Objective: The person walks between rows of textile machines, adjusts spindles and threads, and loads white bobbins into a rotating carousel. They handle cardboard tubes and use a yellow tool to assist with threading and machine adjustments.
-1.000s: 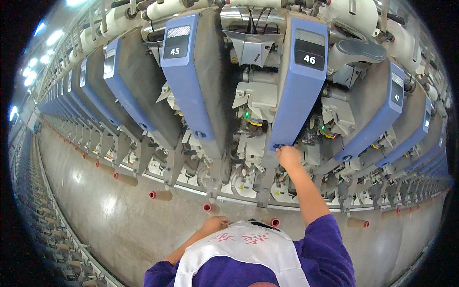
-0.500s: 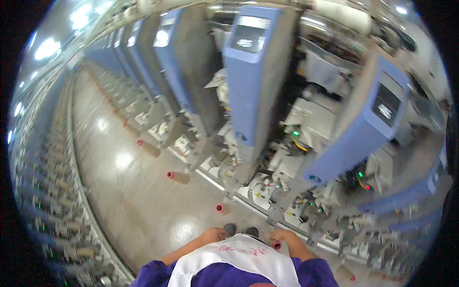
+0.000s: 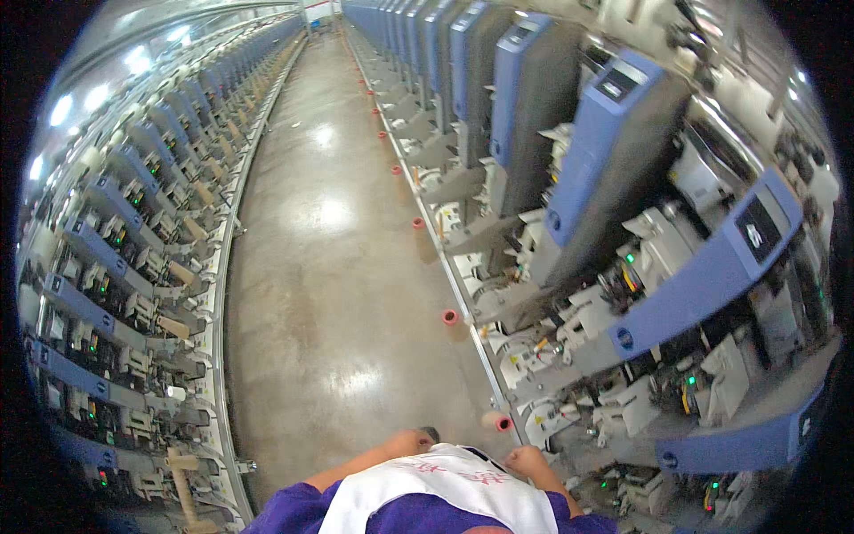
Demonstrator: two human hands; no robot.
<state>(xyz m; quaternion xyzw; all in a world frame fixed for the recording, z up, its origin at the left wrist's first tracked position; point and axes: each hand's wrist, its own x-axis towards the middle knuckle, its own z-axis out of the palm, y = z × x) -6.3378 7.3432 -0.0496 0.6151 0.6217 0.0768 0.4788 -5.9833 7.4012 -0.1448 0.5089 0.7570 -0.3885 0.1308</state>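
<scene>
My left hand (image 3: 405, 442) hangs low in front of my white apron (image 3: 445, 485), above the shiny floor (image 3: 329, 294). My right hand (image 3: 527, 463) is also down by the apron, close to the bottom rail of the machine row on my right. A cardboard tube with a pink end (image 3: 498, 423) sticks out of that rail just above the right hand, apart from it. Nothing shows in either hand, but the fingers are too small to read. Purple sleeves cover my upper arms.
Blue-and-grey winding units (image 3: 614, 151) line the right side, with more pink-ended tubes (image 3: 450, 318) along their base. A second machine row (image 3: 116, 294) with green lamps runs down the left. The long aisle stretches away between them.
My right hand has come down from the machine unit to my apron. The view has swung left from facing the units to looking down the aisle.
</scene>
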